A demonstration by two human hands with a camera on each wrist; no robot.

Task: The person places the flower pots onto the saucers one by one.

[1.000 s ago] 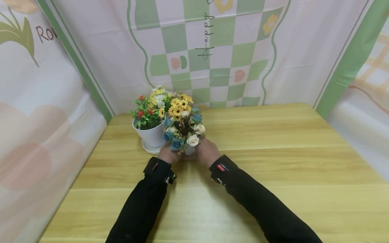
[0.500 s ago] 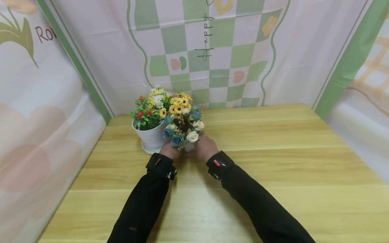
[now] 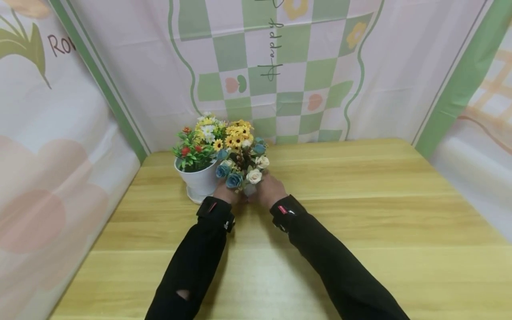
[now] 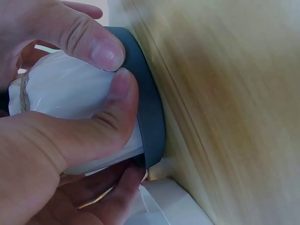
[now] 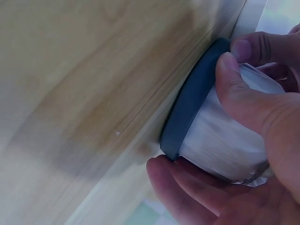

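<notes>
Both hands hold a small pot of artificial blue and cream roses (image 3: pixel 254 176) near the back of the table, from opposite sides. The pot is wrapped in white (image 4: pixel 65 89), tied with twine (image 4: pixel 24 91), and stands in a dark saucer (image 4: pixel 152 112) at the tabletop. My left hand (image 3: pixel 226 194) grips the left side, its thumb (image 4: pixel 112 119) on the front and fingers underneath the saucer's edge. Gripping the right side, my right hand (image 3: pixel 272 191) has its thumb (image 5: pixel 236 86) against the wrap and saucer rim. In the head view, the blooms mostly hide the pot.
Close on the left stands a white pot (image 3: pixel 200 180) with red-flowered greenery on a white saucer (image 3: pixel 196 195). Behind are yellow sunflower-like blooms (image 3: pixel 237 133) and white daisies (image 3: pixel 208 130). A patterned curtain (image 3: pixel 296 89) hangs along the wooden table's (image 3: pixel 360 200) back edge.
The rose pot and both hands have shifted slightly away from me, toward the back of the table. Both hands keep their grip, and the red-flowered pot stays in place.
</notes>
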